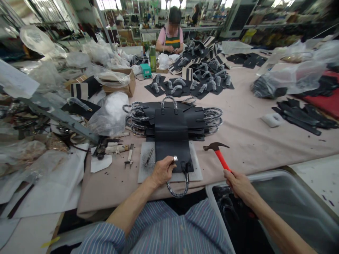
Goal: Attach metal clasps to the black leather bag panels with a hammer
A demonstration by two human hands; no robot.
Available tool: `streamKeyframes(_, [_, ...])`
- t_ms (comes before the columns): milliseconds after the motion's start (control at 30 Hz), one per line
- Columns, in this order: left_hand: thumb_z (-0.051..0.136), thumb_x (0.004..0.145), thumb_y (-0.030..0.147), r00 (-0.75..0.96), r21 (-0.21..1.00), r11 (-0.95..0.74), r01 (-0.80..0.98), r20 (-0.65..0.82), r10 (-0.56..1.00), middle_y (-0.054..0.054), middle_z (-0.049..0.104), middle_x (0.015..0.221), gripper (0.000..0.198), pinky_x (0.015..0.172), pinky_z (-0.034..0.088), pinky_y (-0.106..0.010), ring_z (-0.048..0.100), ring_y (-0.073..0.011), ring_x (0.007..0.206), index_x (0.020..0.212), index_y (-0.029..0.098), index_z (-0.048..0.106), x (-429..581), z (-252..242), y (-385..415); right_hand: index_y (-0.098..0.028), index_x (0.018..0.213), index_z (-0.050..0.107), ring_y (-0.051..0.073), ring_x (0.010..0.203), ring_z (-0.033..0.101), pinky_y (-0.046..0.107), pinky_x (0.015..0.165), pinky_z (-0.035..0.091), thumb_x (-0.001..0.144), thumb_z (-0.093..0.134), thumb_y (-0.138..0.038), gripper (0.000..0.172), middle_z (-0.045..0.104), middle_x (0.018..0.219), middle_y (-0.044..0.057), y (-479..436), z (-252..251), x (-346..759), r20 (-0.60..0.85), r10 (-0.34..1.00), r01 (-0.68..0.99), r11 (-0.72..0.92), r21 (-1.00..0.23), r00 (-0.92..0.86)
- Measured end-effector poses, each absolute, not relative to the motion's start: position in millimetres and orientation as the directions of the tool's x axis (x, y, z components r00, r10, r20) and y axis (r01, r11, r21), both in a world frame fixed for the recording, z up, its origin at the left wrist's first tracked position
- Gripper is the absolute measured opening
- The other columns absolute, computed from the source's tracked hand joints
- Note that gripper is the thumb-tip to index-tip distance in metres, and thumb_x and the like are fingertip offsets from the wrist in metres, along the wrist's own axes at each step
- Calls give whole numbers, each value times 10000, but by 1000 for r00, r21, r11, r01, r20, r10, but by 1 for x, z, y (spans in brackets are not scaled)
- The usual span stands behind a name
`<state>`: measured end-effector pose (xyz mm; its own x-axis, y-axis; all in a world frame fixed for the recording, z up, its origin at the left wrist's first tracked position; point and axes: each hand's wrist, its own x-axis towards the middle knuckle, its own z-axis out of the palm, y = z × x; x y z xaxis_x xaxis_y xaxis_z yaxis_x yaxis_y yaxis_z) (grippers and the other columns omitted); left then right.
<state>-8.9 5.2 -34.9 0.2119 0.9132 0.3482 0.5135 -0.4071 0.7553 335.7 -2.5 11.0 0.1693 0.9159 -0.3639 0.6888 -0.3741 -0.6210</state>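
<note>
One striped shirt [182, 229] up front. Right hand [239, 185]'s wrapped round one hammer [222, 159], right of the pale board [197, 169]; left hand [163, 171]'s pinching one silvery bit [175, 158]. Partly on that board: one two-handled black panel [172, 141]. Pinkish tablecloth [246, 130], a co-worker [172, 40] beyond, super messy workshop [206, 21].

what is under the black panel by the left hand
The black panel lies partly on a grey board, visible at both sides, and partly over a stack of black pieces. Whatever is directly beneath it is covered.
</note>
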Motion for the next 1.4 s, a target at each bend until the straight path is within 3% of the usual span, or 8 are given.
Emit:
streamKeyframes(133, [567, 937, 193, 214, 743, -406, 532, 346, 914, -37, 695, 985, 163, 818, 571, -297, 681, -167, 855, 1092, 215, 614, -9, -28, 4, -125, 1060, 644, 306, 829, 651, 449, 739, 534, 940, 459, -395, 349, 667, 955, 178, 11, -11, 331, 51, 996, 930, -49, -365, 72])
streamKeyframes(233, [577, 944, 207, 215, 759, -414, 502, 353, 910, -40, 701, 1034, 217, 869, 575, -304, 687, -175, 918, 1159, 220, 608, -9, -20, 5, -131, 1353, 546, 352, 1246, 551, 552, 1044, 460, 932, 520, -294, 452, 548, 1385, 224, 15, -9, 296, 274, 925, 838, 359, -410, -263])
streamKeyframes(333, [581, 947, 195, 217, 767, -431, 476, 372, 902, -57, 710, 1098, 211, 938, 571, -325, 689, -190, 1022, 1154, 213, 622, -9, -16, 8, -205, 1427, 510, 325, 1382, 459, 578, 1137, 397, 889, 562, -201, 540, 501, 1489, 148, 17, -13, 258, 264, 830, 640, 549, -537, -491])
streamKeyframes(667, [620, 930, 178, 86, 756, -380, 533, 398, 913, -58, 773, 999, 139, 842, 621, -304, 745, -183, 925, 1042, 194, 699, -10, -20, 3, -182, 1301, 626, 291, 1310, 531, 570, 1110, 450, 846, 556, -96, 468, 599, 1396, 126, 22, -36, 238, 328, 850, 505, 512, -695, -411])
streamKeyframes(833, [587, 918, 128, 390, 673, -543, 502, 384, 837, -71, 766, 1079, 213, 912, 610, -319, 737, -189, 1007, 1087, 195, 697, -15, -12, 7, -204, 1326, 622, 305, 1320, 521, 577, 1113, 452, 840, 560, -93, 503, 587, 1410, 114, 21, -34, 236, 332, 852, 522, 513, -681, -405])
streamKeyframes(1033, [608, 938, 204, -34, 845, -258, 468, 309, 950, -36, 777, 931, 110, 817, 628, -305, 752, -178, 866, 999, 195, 700, -12, -16, 8, -197, 1336, 615, 297, 1330, 511, 555, 1133, 443, 845, 568, -91, 504, 579, 1419, 112, 20, -33, 234, 312, 853, 540, 509, -670, -418])
streamKeyframes(1233, [617, 927, 188, 257, 697, -534, 479, 470, 845, -81, 777, 1048, 136, 917, 624, -340, 745, -201, 1011, 1035, 188, 700, -12, -20, -1, -196, 1332, 620, 309, 1315, 519, 584, 1116, 451, 846, 550, -84, 503, 585, 1409, 118, 20, -30, 234, 318, 851, 533, 513, -673, -418])
streamKeyframes(1400, [557, 997, 320, -217, 942, -163, 295, 232, 948, -55, 763, 966, 172, 830, 644, -344, 763, -187, 871, 1058, 184, 643, -7, -24, 6, -197, 1337, 622, 315, 1319, 518, 599, 1123, 444, 837, 549, -88, 518, 587, 1409, 122, 19, -31, 233, 318, 852, 526, 510, -681, -415])
